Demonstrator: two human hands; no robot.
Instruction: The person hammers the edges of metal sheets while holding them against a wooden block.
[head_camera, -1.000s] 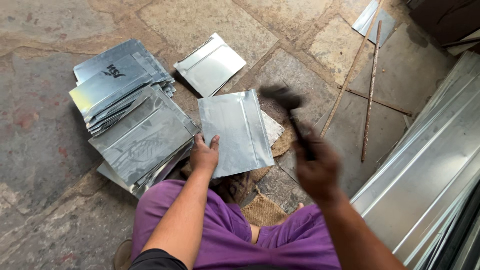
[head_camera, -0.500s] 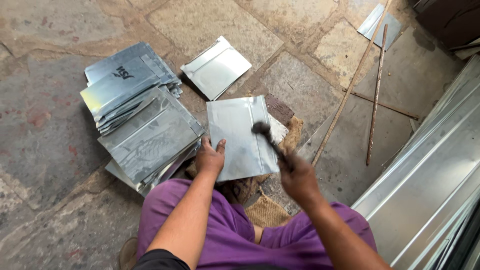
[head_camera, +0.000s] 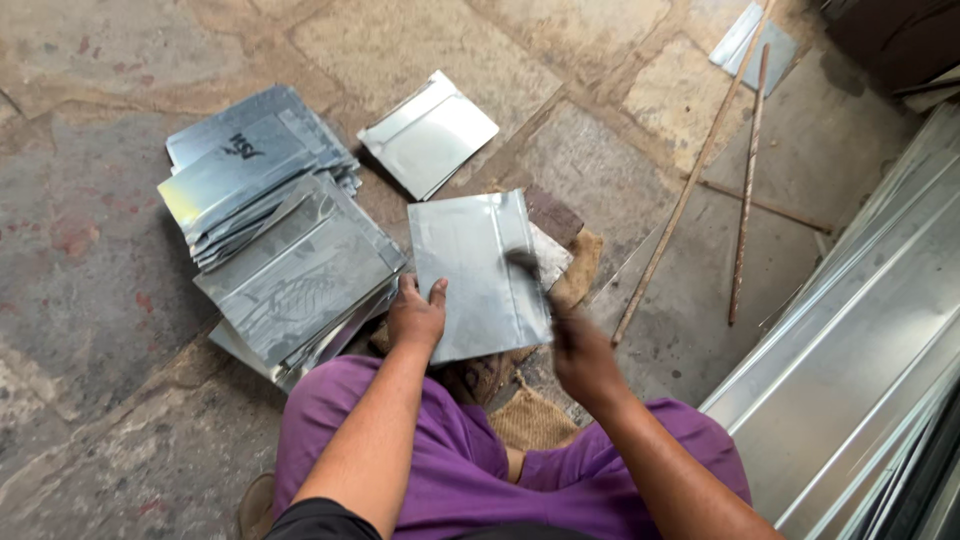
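Observation:
A rectangular metal sheet (head_camera: 470, 265) lies flat in front of my knees on a block and sacking. My left hand (head_camera: 416, 315) presses down on its near left edge with fingers spread. My right hand (head_camera: 580, 355) grips a hammer (head_camera: 527, 268) whose blurred dark head is down on the sheet's right edge. My purple trousers fill the bottom of the view.
A pile of several cut metal sheets (head_camera: 275, 235) lies to the left, one folded sheet (head_camera: 428, 132) beyond. Two thin rods (head_camera: 745, 190) lie on the stone floor at right. Long metal panels (head_camera: 860, 350) lean along the right edge.
My right hand has swung the hammer down from a raised position onto the sheet's right edge. The left hand has stayed pressing on the sheet.

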